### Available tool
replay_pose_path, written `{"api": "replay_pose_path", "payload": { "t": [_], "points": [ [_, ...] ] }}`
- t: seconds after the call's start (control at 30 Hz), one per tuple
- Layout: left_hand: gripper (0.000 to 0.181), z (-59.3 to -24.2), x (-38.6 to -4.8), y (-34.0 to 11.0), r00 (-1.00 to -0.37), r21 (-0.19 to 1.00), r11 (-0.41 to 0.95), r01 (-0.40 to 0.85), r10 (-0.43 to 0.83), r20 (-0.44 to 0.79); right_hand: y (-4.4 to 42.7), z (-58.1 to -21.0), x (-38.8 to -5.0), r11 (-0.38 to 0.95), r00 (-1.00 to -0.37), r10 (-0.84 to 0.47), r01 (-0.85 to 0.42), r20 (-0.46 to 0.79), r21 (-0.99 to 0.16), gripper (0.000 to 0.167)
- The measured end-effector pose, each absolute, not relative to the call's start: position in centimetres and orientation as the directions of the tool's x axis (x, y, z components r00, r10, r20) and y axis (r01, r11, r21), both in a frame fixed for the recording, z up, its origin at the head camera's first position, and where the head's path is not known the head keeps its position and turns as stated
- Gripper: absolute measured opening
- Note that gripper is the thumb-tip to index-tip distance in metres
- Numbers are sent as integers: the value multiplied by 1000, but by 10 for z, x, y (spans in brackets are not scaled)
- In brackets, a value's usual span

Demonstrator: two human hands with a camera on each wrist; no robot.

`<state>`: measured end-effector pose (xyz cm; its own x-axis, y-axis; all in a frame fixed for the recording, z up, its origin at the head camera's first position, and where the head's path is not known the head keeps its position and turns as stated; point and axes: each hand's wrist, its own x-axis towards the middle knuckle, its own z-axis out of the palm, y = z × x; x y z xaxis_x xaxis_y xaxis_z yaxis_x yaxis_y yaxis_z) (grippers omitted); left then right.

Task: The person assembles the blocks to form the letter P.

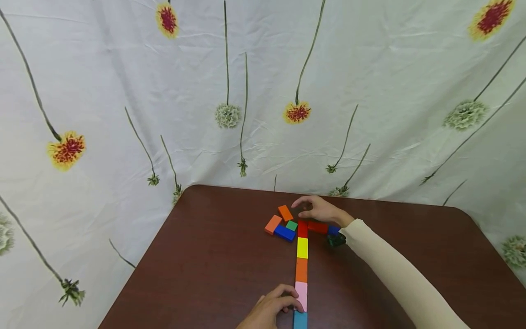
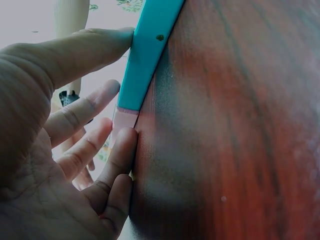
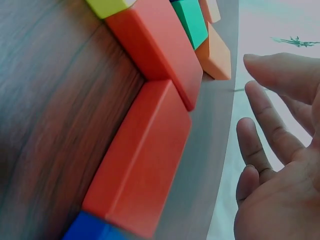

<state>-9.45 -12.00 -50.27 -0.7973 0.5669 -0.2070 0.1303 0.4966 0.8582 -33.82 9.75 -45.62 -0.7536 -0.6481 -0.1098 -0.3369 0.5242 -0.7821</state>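
Observation:
A row of flat blocks runs up the table in the head view: teal (image 1: pixel 300 321), pink (image 1: pixel 302 294), orange (image 1: pixel 302 270), yellow (image 1: pixel 302 248) and red (image 1: pixel 302 229). From the top red block, a second red block (image 1: pixel 318 227) and a blue block (image 1: pixel 334 230) branch to the right. My left hand (image 1: pixel 271 306) touches the row's near end; in the left wrist view its thumb meets the teal block (image 2: pixel 150 55), fingers loosely bent beside the pink one. Above the row's far end hovers my right hand (image 1: pixel 322 210), holding nothing, fingers apart and loosely curved.
Left of the row's far end lie loose blocks: orange (image 1: pixel 285 213), salmon (image 1: pixel 273 224), green (image 1: pixel 291 225) and dark blue (image 1: pixel 285 233). The brown table (image 1: pixel 197 256) ends at a flower-printed white cloth (image 1: pixel 263 91). A dark device (image 1: pixel 337 240) sits at the right wrist.

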Motion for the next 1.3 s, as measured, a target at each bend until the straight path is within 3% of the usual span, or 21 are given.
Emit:
{"api": "replay_pose_path", "payload": {
  "t": [0.4, 0.73, 1.1, 1.3],
  "points": [
    [37, -513, -99, -122, -783, 873, 465, 147, 594, -184, 81, -462, -349, 545, -744, -662, -396, -89, -739, 33],
    [37, -533, -106, -121, -773, 875, 467, 124, 599, -210, 73, -468, -351, 501, -686, -718, -395, -115, -770, 37],
    [37, -535, -107, -121, -777, 880, 460, 120, 595, -205, 64, -468, -350, 562, -703, -702, -448, -114, -695, 33],
    [37, -530, -105, -121, -777, 877, 467, 114, 592, -215, 62, -469, -351, 605, -721, -678, -436, -145, -666, 40]
  ]
}}
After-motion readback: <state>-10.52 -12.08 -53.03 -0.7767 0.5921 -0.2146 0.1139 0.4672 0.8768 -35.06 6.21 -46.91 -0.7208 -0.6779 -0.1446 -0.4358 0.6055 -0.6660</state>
